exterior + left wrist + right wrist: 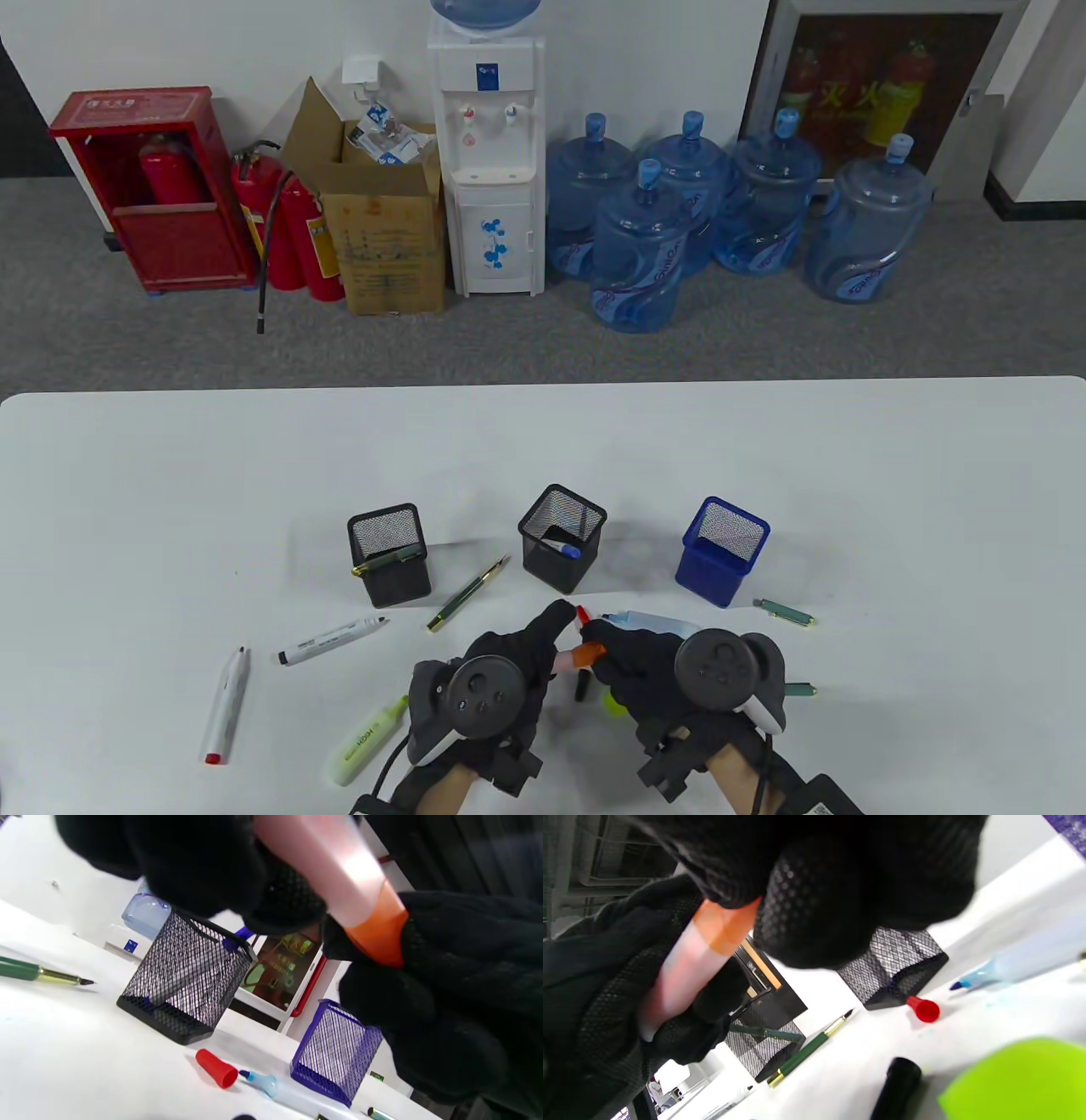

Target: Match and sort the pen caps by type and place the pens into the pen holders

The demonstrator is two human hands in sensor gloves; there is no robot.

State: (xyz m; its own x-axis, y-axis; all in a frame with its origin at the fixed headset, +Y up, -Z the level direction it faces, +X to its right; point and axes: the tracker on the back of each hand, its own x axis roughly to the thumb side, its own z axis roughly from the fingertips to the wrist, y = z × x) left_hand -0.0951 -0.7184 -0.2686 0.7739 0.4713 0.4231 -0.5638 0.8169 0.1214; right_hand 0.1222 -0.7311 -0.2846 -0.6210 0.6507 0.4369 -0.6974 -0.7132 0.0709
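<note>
Bright, even light; blurred wrist close-ups.

Looks like an office back corner: water dispenser (485, 161) against the wall, spare water jugs (636, 255), fire extinguishers (288, 229), grey carpet (543, 340).

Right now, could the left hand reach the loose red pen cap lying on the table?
Probably not yet. The small red pen cap lies unobstructed just beyond the hands, but the left hand grips the pink highlighter with orange cap, which the right hand also holds. It must let go first.
</note>
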